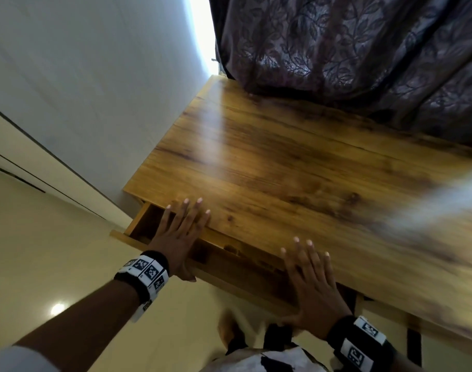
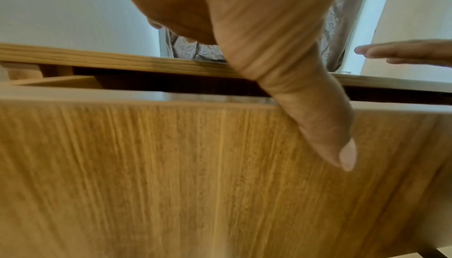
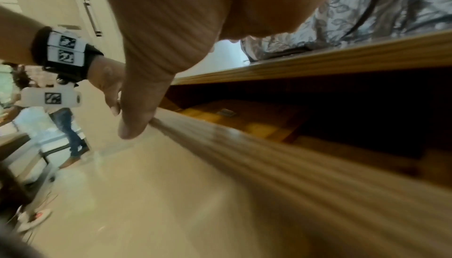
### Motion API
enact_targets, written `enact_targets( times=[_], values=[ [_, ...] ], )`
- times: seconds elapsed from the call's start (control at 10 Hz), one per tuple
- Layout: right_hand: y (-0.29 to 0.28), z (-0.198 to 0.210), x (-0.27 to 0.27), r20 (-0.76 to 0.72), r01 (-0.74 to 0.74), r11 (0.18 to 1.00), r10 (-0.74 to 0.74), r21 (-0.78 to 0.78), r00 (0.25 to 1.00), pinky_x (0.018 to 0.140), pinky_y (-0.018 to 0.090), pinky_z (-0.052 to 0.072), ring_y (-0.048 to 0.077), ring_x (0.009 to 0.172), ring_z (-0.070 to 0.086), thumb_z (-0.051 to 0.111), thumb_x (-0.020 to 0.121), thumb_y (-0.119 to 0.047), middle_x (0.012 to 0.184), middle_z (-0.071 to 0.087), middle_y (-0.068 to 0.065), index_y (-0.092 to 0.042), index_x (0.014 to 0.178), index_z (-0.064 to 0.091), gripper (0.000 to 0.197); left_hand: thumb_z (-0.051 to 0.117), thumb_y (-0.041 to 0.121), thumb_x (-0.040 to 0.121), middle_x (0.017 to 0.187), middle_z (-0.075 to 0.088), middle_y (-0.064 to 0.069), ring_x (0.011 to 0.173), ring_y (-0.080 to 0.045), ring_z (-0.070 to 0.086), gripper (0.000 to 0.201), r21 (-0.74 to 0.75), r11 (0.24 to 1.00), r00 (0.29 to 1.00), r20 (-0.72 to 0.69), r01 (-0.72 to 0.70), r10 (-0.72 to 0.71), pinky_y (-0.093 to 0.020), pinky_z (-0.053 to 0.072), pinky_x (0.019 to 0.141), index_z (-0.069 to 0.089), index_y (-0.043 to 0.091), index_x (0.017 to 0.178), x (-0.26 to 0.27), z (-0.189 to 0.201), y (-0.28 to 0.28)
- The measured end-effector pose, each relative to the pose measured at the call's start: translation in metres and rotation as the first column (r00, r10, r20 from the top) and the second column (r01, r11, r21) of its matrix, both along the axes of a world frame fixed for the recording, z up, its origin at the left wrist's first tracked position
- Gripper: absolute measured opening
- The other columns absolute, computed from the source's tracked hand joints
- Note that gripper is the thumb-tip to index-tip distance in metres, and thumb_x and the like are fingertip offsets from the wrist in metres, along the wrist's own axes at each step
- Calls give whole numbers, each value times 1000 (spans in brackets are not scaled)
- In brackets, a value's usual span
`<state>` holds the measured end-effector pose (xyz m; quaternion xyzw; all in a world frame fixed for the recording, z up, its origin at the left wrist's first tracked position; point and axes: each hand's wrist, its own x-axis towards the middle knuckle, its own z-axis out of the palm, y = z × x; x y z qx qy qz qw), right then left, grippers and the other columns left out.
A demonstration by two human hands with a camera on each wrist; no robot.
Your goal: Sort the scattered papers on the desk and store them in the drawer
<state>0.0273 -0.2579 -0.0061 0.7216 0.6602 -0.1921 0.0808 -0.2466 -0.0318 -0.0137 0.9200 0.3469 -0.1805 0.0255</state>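
Drawer [image 1: 229, 267] ajar; left hand [image 1: 180, 237], right hand [image 1: 314, 288] flat against front.

A worktop [image 1: 296, 162] stands against a wall [image 1: 95, 76] on its left, with a curtain [image 1: 363, 49] hanging behind its far edge. Under the near edge a drawer [image 1: 229, 267] sits partly pulled out. The left hand [image 1: 180, 237] lies flat over the drawer's left end, fingers [image 1: 200, 208] reaching onto the worktop. The right hand [image 1: 314, 288] lies flat further right, palm apparently against the drawer front. The floor [image 1: 55, 251] lies below, to the left.
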Motion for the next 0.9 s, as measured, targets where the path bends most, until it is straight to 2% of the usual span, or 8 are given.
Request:
enact_targets(
  times=[0.1,0.2,0.4,0.5,0.6,0.7,0.8,0.9],
  values=[
    [13,-6,19,-27,77,996,-78,-33,997,121,54,-13,26,144,-38,53,61,-90,155,-43,2,-20,151,-31,142,72,82,42,161,-24,-8,148,-33,-19,158,30,1000,1000,-17,-4,4,-60,-5,117,-20,17,152,14,-5,12],
    [24,-7,31,-89,88,996,-91,-35,992,122,48,-13,18,144,-37,61,75,-75,155,-42,-7,-25,152,-27,128,71,73,61,163,-14,-6,150,-30,-7,138,35,999,999,30,-32,31,-52,-1,121,-14,17,154,27,-6,16],
    [37,-12,42,-133,129,991,-122,44,983,119,36,-7,15,153,-9,56,96,-45,156,-18,-15,-30,158,0,85,53,50,93,164,7,-4,150,-29,11,85,-8,986,977,131,-167,166,-39,16,119,6,19,156,48,-3,16],
    [38,-14,41,-121,142,989,-136,47,983,120,36,-3,15,154,-5,53,98,-40,155,-16,-15,-29,158,2,79,51,45,96,164,7,-5,150,-29,12,80,-1,979,974,100,-203,202,-38,18,119,5,18,156,57,1,13],
    [39,-10,45,-148,133,991,-128,23,981,123,39,0,13,153,-6,54,98,-44,155,-17,-17,-31,158,1,81,49,51,94,164,7,-7,150,-30,13,84,-3,978,974,90,-210,209,-38,19,119,5,16,155,61,5,12],
    [38,4,57,-202,126,992,-118,25,972,123,37,20,0,147,2,49,93,-64,158,-6,-24,-41,156,10,78,40,76,81,163,13,-8,149,-28,15,100,-26,981,979,62,-195,196,-44,16,119,11,15,155,63,12,14],
    [48,22,83,-298,251,967,-228,44,927,106,28,41,2,139,38,42,85,-80,154,32,-27,-49,149,30,72,26,92,68,162,19,2,150,-20,14,112,-93,972,961,152,-217,230,-49,7,121,17,21,154,72,22,24],
    [59,37,111,-337,322,943,-277,84,900,112,36,38,14,142,37,44,81,-81,157,33,-15,-42,151,29,82,3,96,64,162,17,0,149,-20,12,119,-60,984,963,200,-170,178,-46,7,121,14,19,154,97,33,38]
  ],
)
